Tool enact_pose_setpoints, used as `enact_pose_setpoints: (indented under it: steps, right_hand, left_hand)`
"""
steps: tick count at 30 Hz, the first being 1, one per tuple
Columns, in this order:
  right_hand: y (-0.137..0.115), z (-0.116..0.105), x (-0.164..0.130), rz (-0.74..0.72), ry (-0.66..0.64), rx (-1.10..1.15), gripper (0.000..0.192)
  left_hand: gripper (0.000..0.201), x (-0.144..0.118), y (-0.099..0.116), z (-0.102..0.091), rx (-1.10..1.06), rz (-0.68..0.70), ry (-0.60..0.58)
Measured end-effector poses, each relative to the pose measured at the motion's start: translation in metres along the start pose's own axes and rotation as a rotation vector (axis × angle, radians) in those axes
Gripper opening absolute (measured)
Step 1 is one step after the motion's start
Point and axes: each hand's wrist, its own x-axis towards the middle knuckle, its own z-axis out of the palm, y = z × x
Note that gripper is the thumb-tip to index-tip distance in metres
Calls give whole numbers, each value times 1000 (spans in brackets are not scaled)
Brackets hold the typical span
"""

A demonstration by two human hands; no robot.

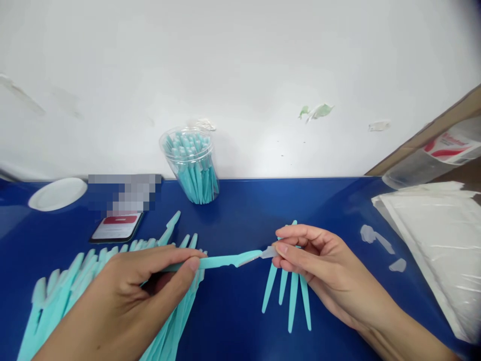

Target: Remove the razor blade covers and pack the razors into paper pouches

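Pinched between thumb and forefinger, a teal eyebrow razor (221,261) extends rightward from my left hand (143,286). My right hand (319,265) is closed on a small translucent blade cap (269,252), held at the razor's tip; whether the cap touches the blade I cannot tell. Beneath my right hand lie several teal razors (294,306), their upper parts mostly hidden. A large pile of capped razors (56,296) spreads under and around my left hand. Loose translucent caps (397,265) rest to the right.
A clear plastic tub (190,158) full of capped razors stands against the white wall (240,75). At the left are a phone (116,228) and a white oval lid or dish (58,194). White plastic-wrapped packs (439,240) and a clear bottle (417,163) occupy the right side of the blue table (240,210).
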Motion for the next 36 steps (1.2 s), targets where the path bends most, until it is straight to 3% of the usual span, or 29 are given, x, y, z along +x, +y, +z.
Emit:
enact_pose_setpoints:
  steps: [4,17,22,24,27,30,32,34,36]
  right_hand:
    - [2,1,-2,15,-42,-6,23]
    - [8,0,-5,9,-138,-131,26]
    - [2,3,-6,-107,-175,-306,29]
    - [-7,-2,-6,-211,-111,-504,39]
    - [-31,-31,-3,-426,117,-896,51]
    - [-60,-89,4,-553,365,-1322,46]
    - [-75,-131,9,-512,485,-1525,38]
    - [-84,-163,13,-382,459,-1606,30]
    - [-86,-181,16,-256,409,-1619,25]
  left_hand:
    - [27,-1,0,5,25,-31,-56]
    - [30,-3,9,16,82,215,-209]
    - [23,-9,14,-4,155,315,-261]
    - [21,-14,8,-22,213,270,-157]
    - [26,-27,-13,-48,424,140,135]
    - [31,-41,-28,-57,647,-57,267]
    - [31,-48,-28,-52,720,-152,268]
    - [33,-53,-21,-44,743,-192,266]
    - [37,-54,-9,-36,749,-190,284]
